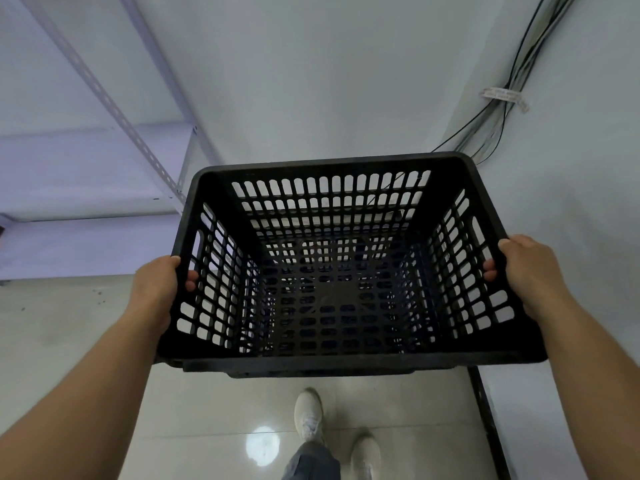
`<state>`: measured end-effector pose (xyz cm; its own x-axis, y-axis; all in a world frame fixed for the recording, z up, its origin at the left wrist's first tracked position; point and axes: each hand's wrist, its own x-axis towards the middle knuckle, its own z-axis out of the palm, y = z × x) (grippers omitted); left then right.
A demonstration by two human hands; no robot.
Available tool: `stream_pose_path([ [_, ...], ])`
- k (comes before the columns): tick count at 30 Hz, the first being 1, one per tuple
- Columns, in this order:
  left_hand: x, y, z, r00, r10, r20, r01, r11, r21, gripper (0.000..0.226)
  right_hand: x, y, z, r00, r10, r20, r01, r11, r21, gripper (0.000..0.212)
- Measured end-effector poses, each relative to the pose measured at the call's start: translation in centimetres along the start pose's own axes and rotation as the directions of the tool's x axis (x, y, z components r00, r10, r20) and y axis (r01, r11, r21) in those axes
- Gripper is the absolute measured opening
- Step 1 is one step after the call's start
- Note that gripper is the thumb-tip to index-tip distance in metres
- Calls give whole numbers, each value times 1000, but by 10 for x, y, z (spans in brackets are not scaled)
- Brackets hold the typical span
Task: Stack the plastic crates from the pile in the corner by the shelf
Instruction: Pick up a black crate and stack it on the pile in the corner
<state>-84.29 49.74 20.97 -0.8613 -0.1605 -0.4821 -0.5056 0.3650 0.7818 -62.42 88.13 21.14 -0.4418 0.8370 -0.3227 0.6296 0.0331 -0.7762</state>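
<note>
A black plastic crate [341,268] is held up off the tiled floor [207,393], open side toward the camera. The left hand [157,282] grips its left rim and the right hand [519,268] its right rim, fingers curled through the side slots. A metal shelf [86,174] stands to the left, and cables [502,109] run down the wall on the right.

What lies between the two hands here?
The black crate, open side up: left hand grips one side wall, right hand the opposite one, in the head view.
</note>
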Motion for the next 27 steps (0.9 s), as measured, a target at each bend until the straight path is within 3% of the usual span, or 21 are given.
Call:
stream_pose_path([
  [11, -6, -6, -9, 1000, -23, -3, 24, 997, 70, 39, -9, 6, -2, 1000, 17, -2, -17, 1000, -12, 26],
  [27, 2, -3, 3, 998, 43, -50, -42, 998, 37, 35, 7, 2, 1, 1000, -17, -15, 17, 999, -35, 25],
])
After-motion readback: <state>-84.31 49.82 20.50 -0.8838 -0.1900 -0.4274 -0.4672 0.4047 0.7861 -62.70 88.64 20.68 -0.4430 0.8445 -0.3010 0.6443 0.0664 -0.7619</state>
